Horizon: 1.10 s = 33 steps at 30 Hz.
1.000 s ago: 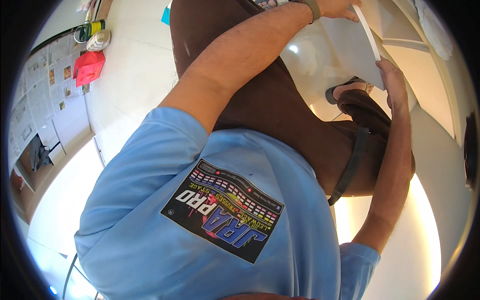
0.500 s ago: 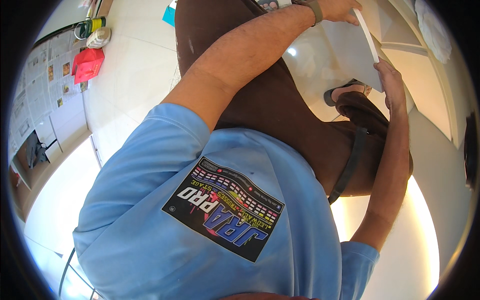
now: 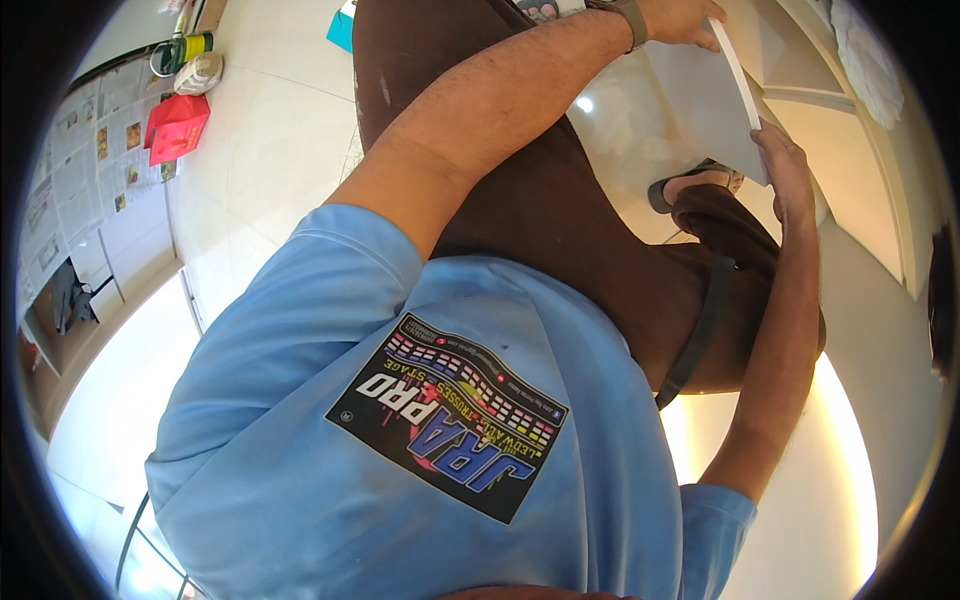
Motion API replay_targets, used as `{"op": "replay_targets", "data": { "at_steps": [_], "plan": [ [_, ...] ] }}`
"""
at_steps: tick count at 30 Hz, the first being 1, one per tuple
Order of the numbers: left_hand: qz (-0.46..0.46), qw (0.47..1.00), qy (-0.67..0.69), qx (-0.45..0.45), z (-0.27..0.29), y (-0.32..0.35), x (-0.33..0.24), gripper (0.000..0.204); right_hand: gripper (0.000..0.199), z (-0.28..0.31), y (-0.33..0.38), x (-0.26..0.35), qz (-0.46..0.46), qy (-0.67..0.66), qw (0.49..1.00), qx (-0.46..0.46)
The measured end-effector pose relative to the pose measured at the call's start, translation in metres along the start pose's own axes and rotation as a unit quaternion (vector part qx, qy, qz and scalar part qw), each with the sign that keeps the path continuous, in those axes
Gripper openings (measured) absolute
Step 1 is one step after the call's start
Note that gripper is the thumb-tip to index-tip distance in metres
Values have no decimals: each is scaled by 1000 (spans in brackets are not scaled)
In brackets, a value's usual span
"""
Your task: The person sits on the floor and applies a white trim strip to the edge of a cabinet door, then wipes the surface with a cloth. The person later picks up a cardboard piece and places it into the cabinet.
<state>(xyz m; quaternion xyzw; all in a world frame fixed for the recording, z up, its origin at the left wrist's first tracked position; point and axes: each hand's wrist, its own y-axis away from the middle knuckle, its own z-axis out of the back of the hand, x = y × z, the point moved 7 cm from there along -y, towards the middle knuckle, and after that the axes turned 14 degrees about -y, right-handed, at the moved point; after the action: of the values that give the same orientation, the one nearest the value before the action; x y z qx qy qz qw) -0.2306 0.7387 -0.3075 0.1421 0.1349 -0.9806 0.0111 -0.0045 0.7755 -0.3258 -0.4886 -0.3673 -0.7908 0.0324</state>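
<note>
A flat white board [image 3: 706, 95] with a thick pale edge stands up at the upper right, in front of an open cabinet. My left hand [image 3: 682, 22] grips its far end, fingers bent over the edge. Lower down, my right hand [image 3: 788, 172] is closed on the near end, its fingers partly hidden behind the wrist and board. Beneath the board, one of my sandalled feet [image 3: 700, 185] rests on the floor.
The pale cabinet [image 3: 825, 140] rises close beyond the board, with a white plastic bag [image 3: 868, 65] on it. At the far left lie a red bag [image 3: 177, 130] and a roll of yellow-green material [image 3: 193, 46] near newspaper-covered furniture [image 3: 80, 160]. A teal object [image 3: 340, 30] sits past my knee.
Hardly anything differs. The near end of the board and my right hand have shifted very slightly; both hands keep their grip.
</note>
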Motion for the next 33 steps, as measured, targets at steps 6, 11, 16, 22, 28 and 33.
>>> {"op": "replay_targets", "data": {
  "at_steps": [6,11,16,22,28,33],
  "plan": [
    [-6,1000,5,-7,0,1,-2,43,47,-9,-14,7,-4,15,999,36],
    [-3,1000,3,-9,0,2,-2,42,46,-13,-16,7,2,-4,1000,26],
    [-3,1000,9,-17,-1,0,1,40,46,-3,-4,3,10,17,1000,13],
    [-12,999,9,-46,2,2,-1,39,46,-11,-15,13,2,20,999,31],
    [-9,1000,-3,-19,1,1,-2,39,46,-13,-16,12,1,-2,1000,26],
    [5,1000,7,-18,-1,0,-1,40,45,-3,-6,4,-9,-32,999,23]
  ]
}}
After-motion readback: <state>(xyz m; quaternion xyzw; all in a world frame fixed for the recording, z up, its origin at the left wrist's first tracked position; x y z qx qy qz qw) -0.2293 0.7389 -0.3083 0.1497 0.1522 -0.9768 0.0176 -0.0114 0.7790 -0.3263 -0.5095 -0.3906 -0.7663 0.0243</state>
